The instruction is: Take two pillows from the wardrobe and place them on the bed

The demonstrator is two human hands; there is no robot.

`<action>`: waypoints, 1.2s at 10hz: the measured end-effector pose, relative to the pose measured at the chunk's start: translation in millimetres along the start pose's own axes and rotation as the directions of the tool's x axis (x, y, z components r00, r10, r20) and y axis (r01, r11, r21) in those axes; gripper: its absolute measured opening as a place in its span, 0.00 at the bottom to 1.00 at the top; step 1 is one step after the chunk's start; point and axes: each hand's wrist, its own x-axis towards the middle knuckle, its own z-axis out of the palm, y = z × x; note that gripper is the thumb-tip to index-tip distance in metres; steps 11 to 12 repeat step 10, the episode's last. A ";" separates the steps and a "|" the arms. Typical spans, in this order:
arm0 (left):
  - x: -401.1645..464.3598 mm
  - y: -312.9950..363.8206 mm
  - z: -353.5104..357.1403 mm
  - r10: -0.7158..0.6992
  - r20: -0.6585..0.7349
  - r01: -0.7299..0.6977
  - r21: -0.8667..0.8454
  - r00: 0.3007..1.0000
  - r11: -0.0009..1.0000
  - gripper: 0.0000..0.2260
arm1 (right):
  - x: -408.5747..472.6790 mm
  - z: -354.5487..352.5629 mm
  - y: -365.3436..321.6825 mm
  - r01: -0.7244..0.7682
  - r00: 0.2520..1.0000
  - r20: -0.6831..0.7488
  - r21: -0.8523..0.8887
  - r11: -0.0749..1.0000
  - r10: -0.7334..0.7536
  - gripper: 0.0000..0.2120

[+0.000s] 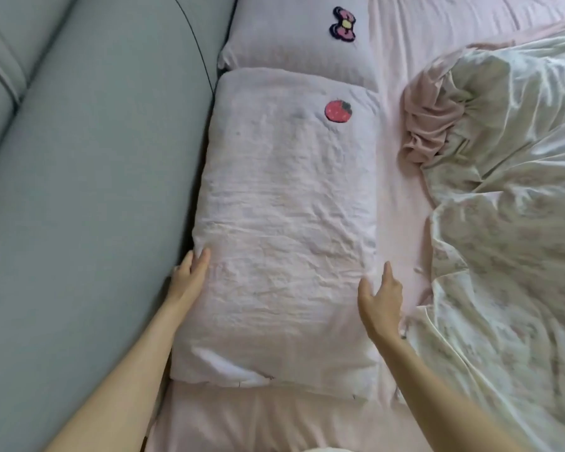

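Note:
A pale pink pillow with a red strawberry patch lies flat on the pink bed sheet, lengthwise along the headboard. Beyond it lies a second pale pillow with a bow patch, its near edge touching the first. My left hand rests with fingers apart against the strawberry pillow's left edge, between pillow and headboard. At the pillow's right edge is my right hand, fingers spread, holding nothing.
A padded grey-green headboard runs down the left side. A crumpled satin floral quilt with a pink lining covers the right part of the bed. A strip of bare sheet separates quilt and pillows.

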 end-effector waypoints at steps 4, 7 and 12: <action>-34.1 -37.5 9.4 -0.125 0.020 0.126 -0.027 0.992 0.992 0.38 | -17.7 5.2 45.6 -0.247 0.960 0.188 0.203 0.947 0.210 0.28; -93.1 -102.8 51.7 -0.252 0.046 0.252 0.000 0.967 0.968 0.28 | -40.7 -32.2 105.2 -0.164 0.954 0.244 -0.056 0.985 0.173 0.29; -96.0 -71.0 52.6 0.200 -0.177 -0.124 0.366 0.964 0.922 0.30 | -53.7 -47.1 87.6 -0.056 0.991 0.107 -0.186 0.981 0.077 0.22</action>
